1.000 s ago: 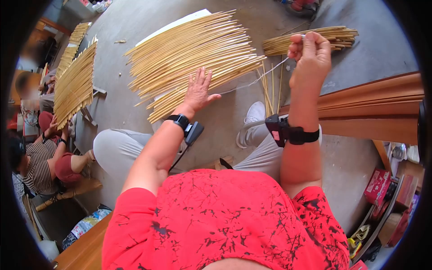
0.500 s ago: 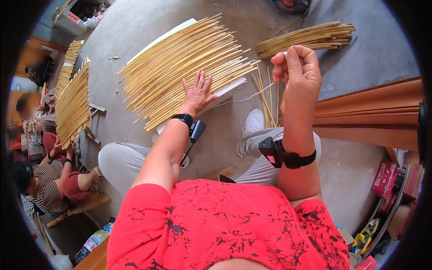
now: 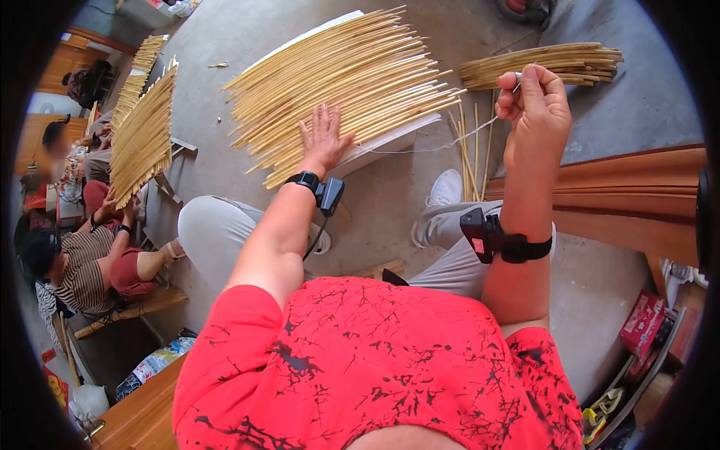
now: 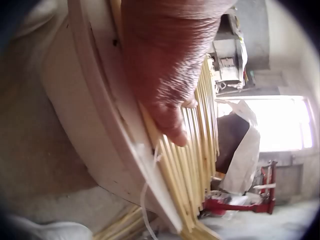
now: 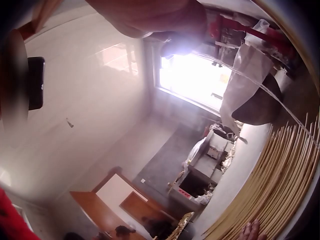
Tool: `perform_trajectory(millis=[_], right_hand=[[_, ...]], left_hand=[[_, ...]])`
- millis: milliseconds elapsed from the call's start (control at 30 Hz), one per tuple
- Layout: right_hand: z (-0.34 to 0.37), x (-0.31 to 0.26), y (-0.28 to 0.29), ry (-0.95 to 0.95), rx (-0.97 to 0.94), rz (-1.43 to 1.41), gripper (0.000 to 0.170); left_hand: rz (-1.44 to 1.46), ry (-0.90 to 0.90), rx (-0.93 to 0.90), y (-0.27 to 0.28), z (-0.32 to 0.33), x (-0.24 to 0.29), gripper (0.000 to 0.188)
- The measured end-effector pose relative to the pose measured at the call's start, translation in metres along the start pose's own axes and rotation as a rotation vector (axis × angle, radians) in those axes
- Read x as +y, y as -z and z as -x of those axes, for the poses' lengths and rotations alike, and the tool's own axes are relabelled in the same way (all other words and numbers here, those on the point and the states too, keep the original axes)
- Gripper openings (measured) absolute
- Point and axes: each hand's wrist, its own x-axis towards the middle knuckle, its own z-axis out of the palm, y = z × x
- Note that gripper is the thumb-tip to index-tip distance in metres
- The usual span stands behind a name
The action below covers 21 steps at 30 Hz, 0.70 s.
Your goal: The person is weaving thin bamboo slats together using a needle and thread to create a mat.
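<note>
A mat of thin pale stalks (image 3: pixel 337 75) lies on a white board (image 3: pixel 390 140). The left hand (image 3: pixel 322 140) rests on its near edge with fingers spread; in the left wrist view the hand (image 4: pixel 165 65) lies over the stalks (image 4: pixel 192 165), beside a white string (image 4: pixel 145 200). Raised to the right, the right hand (image 3: pixel 536 112) pinches a small, thin, light item between thumb and curled fingers. White string (image 3: pixel 442 147) runs slack from near the left hand up to it. In the right wrist view the right hand (image 5: pixel 160 20) is dark against the window, with the string (image 5: pixel 260 85) trailing from it.
A bundle of stalks (image 3: pixel 540 65) lies behind the right hand, and loose stalks (image 3: pixel 474 154) lie near the shoe (image 3: pixel 447 187). Wooden boards (image 3: pixel 630 180) stand at the right. Far left, a seated person (image 3: pixel 90 262) handles another stalk mat (image 3: pixel 142 135).
Over the last second the head view has shifted. The left hand has moved slightly along the mat's near edge, staying flat; the right hand keeps its pinch, raised with the string.
</note>
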Motion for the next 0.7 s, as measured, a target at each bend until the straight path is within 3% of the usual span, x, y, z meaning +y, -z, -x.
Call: perform_trajectory(millis=[33,100,167,200,300,367,433,500,567,700], right_hand=[[-0.001,0.001,-0.001,0.006,-0.016,-0.004,0.009],[-0.002,0.003,-0.001,0.014,-0.026,-0.010,0.009],[-0.001,0.005,-0.001,0.002,-0.030,0.003,0.009],[-0.002,0.006,-0.001,0.003,-0.033,-0.003,0.009],[-0.002,0.005,0.000,-0.016,0.009,0.007,0.009],[-0.004,0.005,-0.001,-0.034,0.029,-0.021,0.010],[-0.004,0.005,-0.003,-0.030,0.012,-0.047,0.010],[-0.004,0.005,-0.005,-0.026,0.001,-0.009,0.010],[-0.004,0.005,-0.006,-0.023,0.003,-0.017,0.009],[-0.005,0.006,-0.007,-0.041,0.016,-0.038,0.007]], left_hand=[[-0.071,-0.022,-0.131,0.000,0.004,-0.002,0.066],[-0.080,-0.030,-0.135,-0.003,-0.002,-0.006,0.065],[0.269,0.075,-0.175,-0.001,-0.013,-0.017,0.072],[0.265,0.078,-0.170,0.003,-0.018,-0.028,0.072],[0.682,0.217,0.410,0.018,-0.023,-0.072,0.063],[0.649,0.241,0.395,0.038,-0.004,-0.086,0.061],[0.247,0.160,0.111,0.028,0.017,-0.092,0.067],[0.064,0.228,-0.249,0.053,0.047,-0.046,0.075],[0.058,0.242,-0.412,0.041,0.067,-0.032,0.082],[-0.024,0.195,-0.307,0.035,0.079,-0.028,0.085]])
